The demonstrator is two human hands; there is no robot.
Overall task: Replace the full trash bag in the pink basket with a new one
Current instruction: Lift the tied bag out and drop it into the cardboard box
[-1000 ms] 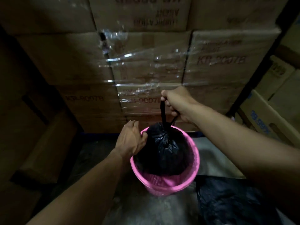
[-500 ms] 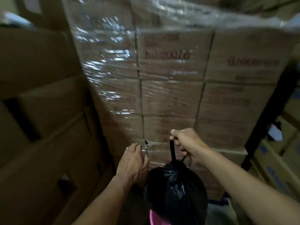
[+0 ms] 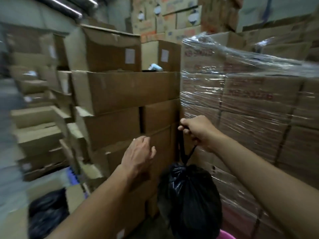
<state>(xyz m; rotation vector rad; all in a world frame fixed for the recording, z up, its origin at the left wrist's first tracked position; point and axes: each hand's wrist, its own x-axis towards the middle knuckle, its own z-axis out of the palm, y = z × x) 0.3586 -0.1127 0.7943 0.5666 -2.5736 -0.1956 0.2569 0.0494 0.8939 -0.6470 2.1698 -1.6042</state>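
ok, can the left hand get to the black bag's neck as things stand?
Probably yes: the left hand is open beside the neck of the black bag, nothing between them; the right hand grips the ties above.

We see a trash bag (image 3: 189, 195) of thin black plastic, crinkled and faintly glossy. The cardboard boxes (image 3: 120, 90) look matt, brown and papery. Clear stretch film (image 3: 241, 94) over the right stack is wrinkled and shiny. The pink basket (image 3: 226, 236) shows a smooth plastic rim.

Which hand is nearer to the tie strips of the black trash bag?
Right. The right hand grips the tie strips above the black trash bag; the left hand is open, to their left, apart.
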